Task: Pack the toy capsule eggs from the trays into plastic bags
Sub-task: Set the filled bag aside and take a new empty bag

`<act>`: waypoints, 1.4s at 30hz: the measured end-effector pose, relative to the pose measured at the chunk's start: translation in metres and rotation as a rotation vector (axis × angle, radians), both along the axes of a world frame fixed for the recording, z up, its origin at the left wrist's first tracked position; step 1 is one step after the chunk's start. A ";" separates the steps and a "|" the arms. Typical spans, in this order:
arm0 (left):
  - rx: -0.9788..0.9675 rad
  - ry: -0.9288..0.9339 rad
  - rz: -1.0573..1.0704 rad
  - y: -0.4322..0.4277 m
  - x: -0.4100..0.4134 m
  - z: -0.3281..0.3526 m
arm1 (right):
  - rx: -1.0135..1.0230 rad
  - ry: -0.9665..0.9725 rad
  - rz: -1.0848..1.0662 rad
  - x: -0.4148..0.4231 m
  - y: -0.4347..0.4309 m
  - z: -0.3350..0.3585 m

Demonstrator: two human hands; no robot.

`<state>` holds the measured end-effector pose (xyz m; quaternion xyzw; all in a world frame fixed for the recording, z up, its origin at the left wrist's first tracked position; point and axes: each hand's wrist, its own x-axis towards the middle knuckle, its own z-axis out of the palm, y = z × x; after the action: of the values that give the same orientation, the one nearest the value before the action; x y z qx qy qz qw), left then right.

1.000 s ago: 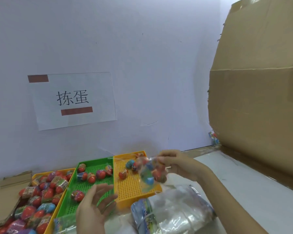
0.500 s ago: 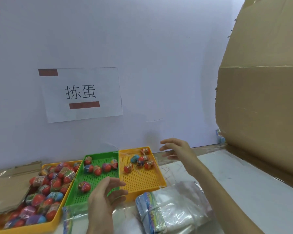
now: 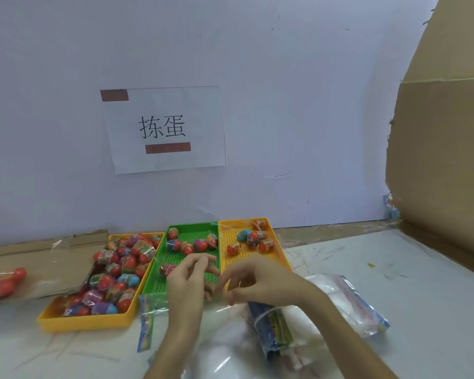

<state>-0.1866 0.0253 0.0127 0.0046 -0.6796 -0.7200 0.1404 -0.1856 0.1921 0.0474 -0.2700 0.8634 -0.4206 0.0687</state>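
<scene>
White table (image 3: 394, 283), trays by the wall. I note that since half a second ago the right hand (image 3: 257, 280) has dropped to meet the left hand (image 3: 186, 285) before the green tray (image 3: 159, 280). Both pinch the plastic bag (image 3: 153, 302) mouth with curled fingers. Capsule eggs (image 3: 115, 272) fill the yellow tray (image 3: 85, 322). A filled bag (image 3: 6, 283) is newly on the cardboard (image 3: 52, 258).

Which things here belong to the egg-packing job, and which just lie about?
Job: red-topped plastic capsule eggs; left yellow plastic tray; green plastic tray; right yellow plastic tray; clear plastic bag; banded bundle of bags.
Lying about, seemingly: white paper wall sign; brown cardboard box.
</scene>
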 end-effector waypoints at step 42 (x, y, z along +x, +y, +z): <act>0.281 0.048 -0.558 -0.037 -0.008 0.027 | -0.831 0.011 -0.400 0.005 -0.019 -0.006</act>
<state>-0.1945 -0.0119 0.0401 -0.1798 -0.5451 -0.8174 -0.0484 -0.1802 0.1728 0.0417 -0.1049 0.6570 -0.7347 -0.1323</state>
